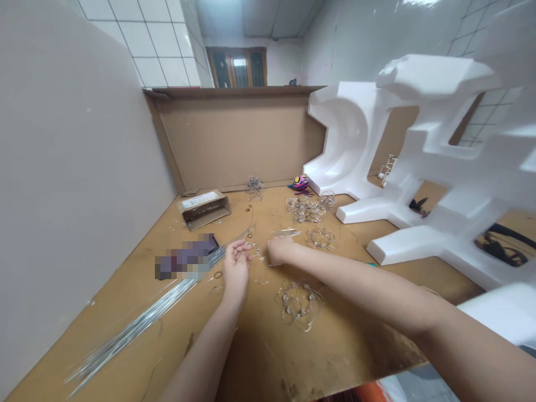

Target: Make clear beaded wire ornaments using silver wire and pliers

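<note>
Half curled, the fingers of my left hand (237,261) meet the end of a small piece of thin wire with clear beads (254,248). Just right of it, my right hand (280,249) is closed and turned down toward the table; its fingertips are hidden. Short wires (288,231) lie beyond the right hand. A beaded wire ring with loops (299,304) rests nearer to me, and another such ring (321,239) sits right of my right hand. On the left, a long bundle of straight silvery wires (154,312) runs across the table.
A pixelated dark object (186,257) lies by the wires, behind it an open cardboard box (205,209). More wire rings (305,209), a wire cluster (254,183) and a colourful ball-like thing (300,183) are farther back. White foam packing (393,201) stands on the right, a cardboard panel (243,139) behind.
</note>
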Available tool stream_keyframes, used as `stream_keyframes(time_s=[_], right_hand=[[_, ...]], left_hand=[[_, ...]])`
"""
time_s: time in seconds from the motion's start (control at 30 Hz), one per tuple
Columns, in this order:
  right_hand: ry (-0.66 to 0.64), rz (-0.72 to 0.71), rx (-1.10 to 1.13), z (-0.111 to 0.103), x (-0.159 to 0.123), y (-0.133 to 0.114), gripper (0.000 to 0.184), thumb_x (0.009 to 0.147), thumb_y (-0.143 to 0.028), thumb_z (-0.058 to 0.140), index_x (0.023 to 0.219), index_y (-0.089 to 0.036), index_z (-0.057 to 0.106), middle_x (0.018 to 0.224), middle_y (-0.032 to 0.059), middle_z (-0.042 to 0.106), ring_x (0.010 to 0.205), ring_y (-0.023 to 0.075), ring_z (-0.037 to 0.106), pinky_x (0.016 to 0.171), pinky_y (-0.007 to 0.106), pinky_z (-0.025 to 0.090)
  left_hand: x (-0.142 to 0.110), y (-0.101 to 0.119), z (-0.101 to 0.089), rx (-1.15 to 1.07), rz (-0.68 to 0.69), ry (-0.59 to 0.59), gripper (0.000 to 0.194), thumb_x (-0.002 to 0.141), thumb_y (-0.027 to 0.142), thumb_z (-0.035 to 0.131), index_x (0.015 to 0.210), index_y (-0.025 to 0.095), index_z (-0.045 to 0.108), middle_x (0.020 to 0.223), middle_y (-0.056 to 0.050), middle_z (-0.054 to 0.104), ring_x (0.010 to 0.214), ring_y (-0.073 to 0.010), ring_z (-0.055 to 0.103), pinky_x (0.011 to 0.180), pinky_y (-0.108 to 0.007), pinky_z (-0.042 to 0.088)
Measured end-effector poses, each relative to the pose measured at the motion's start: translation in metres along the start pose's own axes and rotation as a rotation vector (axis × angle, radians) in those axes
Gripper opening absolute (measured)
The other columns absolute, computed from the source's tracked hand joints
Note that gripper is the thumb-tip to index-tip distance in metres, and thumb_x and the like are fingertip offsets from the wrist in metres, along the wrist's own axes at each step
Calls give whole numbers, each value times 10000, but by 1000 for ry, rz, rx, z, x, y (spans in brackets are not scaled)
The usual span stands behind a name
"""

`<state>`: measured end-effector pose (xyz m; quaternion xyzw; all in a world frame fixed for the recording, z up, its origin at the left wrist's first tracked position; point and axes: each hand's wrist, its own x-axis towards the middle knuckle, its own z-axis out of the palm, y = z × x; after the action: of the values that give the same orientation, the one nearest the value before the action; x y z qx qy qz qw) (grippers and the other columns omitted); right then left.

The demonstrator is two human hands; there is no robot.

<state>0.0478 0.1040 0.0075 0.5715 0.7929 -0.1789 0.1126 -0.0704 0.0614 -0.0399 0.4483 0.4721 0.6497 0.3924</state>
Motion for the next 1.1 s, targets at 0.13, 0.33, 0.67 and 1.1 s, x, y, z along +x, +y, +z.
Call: stream_keyframes(time_s=[0.13, 0.33, 0.67, 1.1], right_hand=[[-167, -14, 82, -10, 7, 11, 314, 870, -312, 510, 1141, -153, 515, 1136, 78, 541, 950, 195, 562, 788, 393, 484], [-200, -148, 242, -23, -3, 52, 307, 872, -312, 508, 1130, -147, 517, 1107, 77, 554, 921, 182, 572, 768, 384, 492], [290, -231, 204, 13, -68, 51, 192, 705, -137, 530, 811, -159, 689, 766, 58, 691, 713, 162, 606, 597, 217, 400], [347, -316, 510, 35, -89, 71, 127, 814, -189, 494, 845, -126, 600, 736, 62, 674, 688, 150, 632, 626, 247, 458]], left_hand=[[-1, -2, 0, 24, 13, -11, 222, 692, 161, 431, 909, 177, 473, 814, -9, 544, 542, -75, 485, 453, -171, 328], [-4, -1, 1, 132, 78, -81, 177, 743, 186, 445, 910, 178, 505, 807, -25, 549, 590, -106, 504, 514, -205, 379], [-35, 6, 18, 995, 652, -541, 215, 849, 164, 404, 886, 186, 614, 856, -82, 582, 848, -232, 503, 747, -341, 408], [-44, 13, 32, 594, 193, -560, 170, 806, 327, 520, 729, 204, 607, 645, -16, 567, 594, -155, 520, 573, -257, 381]])
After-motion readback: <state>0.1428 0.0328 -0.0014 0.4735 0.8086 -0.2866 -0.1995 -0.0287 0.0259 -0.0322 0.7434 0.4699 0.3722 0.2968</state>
